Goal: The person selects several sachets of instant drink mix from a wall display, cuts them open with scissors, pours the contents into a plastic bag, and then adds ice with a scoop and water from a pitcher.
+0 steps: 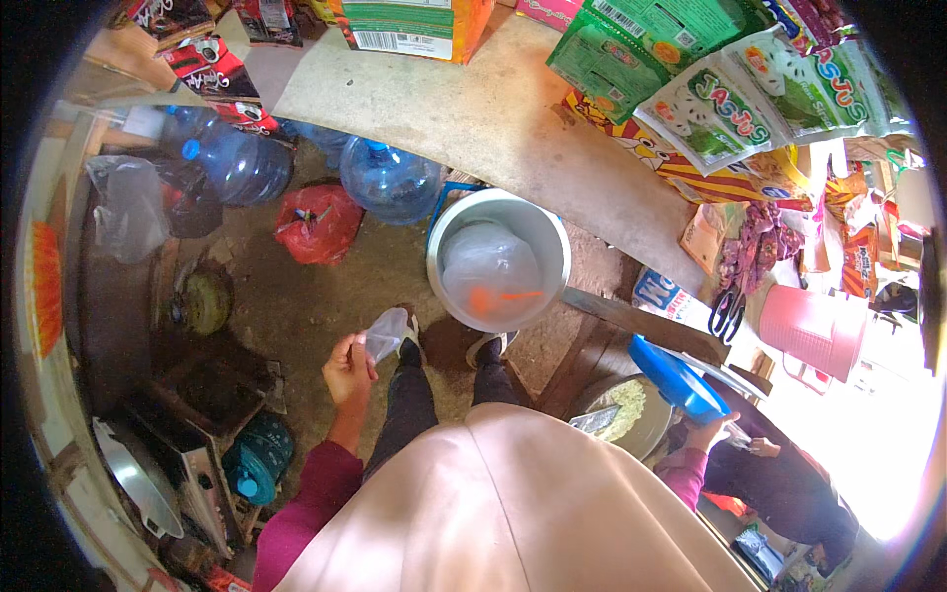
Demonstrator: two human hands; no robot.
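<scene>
My left hand (pixel 351 368) pinches a small clear plastic bag (pixel 386 334) over the floor, left of my feet. Off to the right, my right hand (pixel 706 431) is at the rim of a blue plastic basin (pixel 677 377), which is tilted; some clear plastic shows beside those fingers. In front of my feet stands a large pale metal pot (pixel 566 259) with a clear plastic bag (pixel 492 259) inside and something orange at its lower part. Partly under the blue basin is a wide bowl (pixel 651 425) with pale yellowish shredded food (pixel 627 407) and a metal grater (pixel 594 420).
A counter (pixel 414 96) with hanging drink sachets (pixel 732 111) crosses the top. Blue water jugs (pixel 392 181) and a red plastic bag (pixel 319 222) sit on the floor. A wooden plank (pixel 644 322) lies right of the pot. Another person (pixel 784 481) is at the lower right.
</scene>
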